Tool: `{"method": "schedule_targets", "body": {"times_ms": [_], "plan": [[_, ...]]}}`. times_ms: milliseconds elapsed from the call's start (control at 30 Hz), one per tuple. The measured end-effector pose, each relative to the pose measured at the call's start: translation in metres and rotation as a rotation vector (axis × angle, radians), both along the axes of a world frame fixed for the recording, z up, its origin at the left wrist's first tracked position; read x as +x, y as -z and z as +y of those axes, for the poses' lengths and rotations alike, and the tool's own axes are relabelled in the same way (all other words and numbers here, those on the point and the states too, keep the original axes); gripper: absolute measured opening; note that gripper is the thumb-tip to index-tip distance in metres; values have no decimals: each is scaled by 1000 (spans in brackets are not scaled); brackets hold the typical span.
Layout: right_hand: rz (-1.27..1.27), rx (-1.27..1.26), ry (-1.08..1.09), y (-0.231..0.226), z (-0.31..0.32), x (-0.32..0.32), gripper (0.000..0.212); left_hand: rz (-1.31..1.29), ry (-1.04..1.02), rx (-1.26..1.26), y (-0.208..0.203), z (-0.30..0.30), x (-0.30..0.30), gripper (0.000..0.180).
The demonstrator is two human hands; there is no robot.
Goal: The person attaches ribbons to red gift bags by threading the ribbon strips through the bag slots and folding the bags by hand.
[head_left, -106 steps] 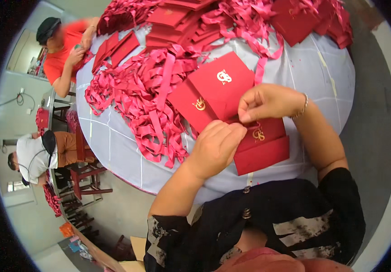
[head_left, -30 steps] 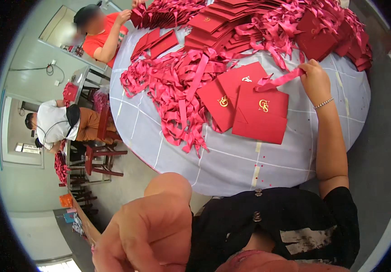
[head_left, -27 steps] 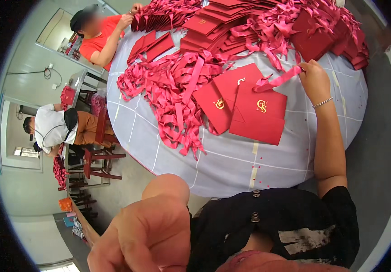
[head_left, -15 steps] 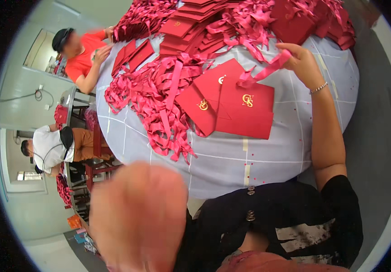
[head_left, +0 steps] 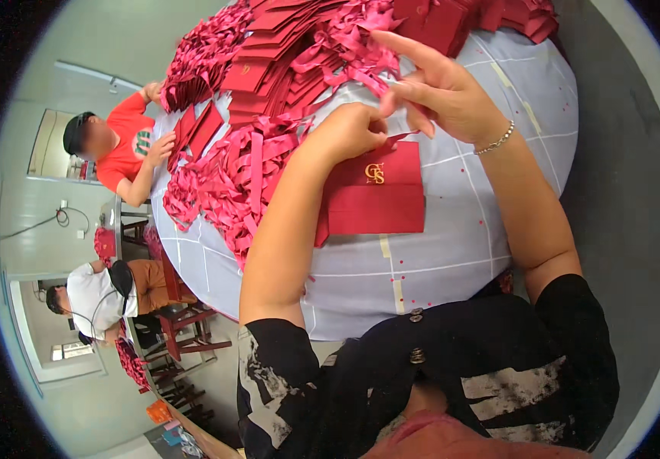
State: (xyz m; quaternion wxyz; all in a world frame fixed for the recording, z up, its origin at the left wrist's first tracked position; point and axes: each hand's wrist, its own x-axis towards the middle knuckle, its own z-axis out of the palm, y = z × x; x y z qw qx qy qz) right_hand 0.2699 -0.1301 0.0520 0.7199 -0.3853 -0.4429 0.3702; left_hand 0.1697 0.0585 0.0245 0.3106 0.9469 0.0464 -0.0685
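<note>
A flat red paper bag [head_left: 376, 208] with a gold emblem lies on the cloth in front of me. Just above its top edge my left hand [head_left: 354, 131] is pinched closed on the bag's pink ribbon [head_left: 399, 139]. Close by on the right, my right hand [head_left: 448, 98] has its index finger stretched out, while its thumb and lower fingers close around the ribbon near the left fingertips. My left forearm covers most of another red bag. Left of that arm is a heap of loose pink ribbons [head_left: 215, 180].
Stacked red bags [head_left: 257, 73] and more ribbons fill the far side of the round table [head_left: 460, 252]. A person in an orange shirt [head_left: 127, 157] handles red bags at the table's left. Farther left, another person in white [head_left: 100, 298] is beside wooden stools [head_left: 184, 329].
My left hand has gone from close to the camera out to the bag's ribbon. The right hand has shifted left beside it. The view has turned slightly.
</note>
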Motion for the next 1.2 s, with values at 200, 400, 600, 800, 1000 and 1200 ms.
{"method": "schedule_targets", "body": {"times_ms": [200, 400, 600, 800, 1000, 1200], "plan": [[-33, -113, 66, 12, 9, 6, 24, 243, 79, 80, -27, -7, -10, 29], [-23, -204, -13, 21, 14, 6, 24, 182, 2, 7, -26, -11, -49, 31], [-380, -240, -178, 23, 12, -5, 21, 50, -196, -42, -35, -9, -91, 29], [-670, -305, -110, 38, 26, -30, 12, -250, -494, -4, -13, -26, -127, 42], [-880, -135, 8, 59, 36, -47, 8, -245, -534, -18, 0, -30, -141, 41], [-803, -112, 183, 58, 39, -53, 7, -396, -431, 79, 15, -22, -147, 36]]}}
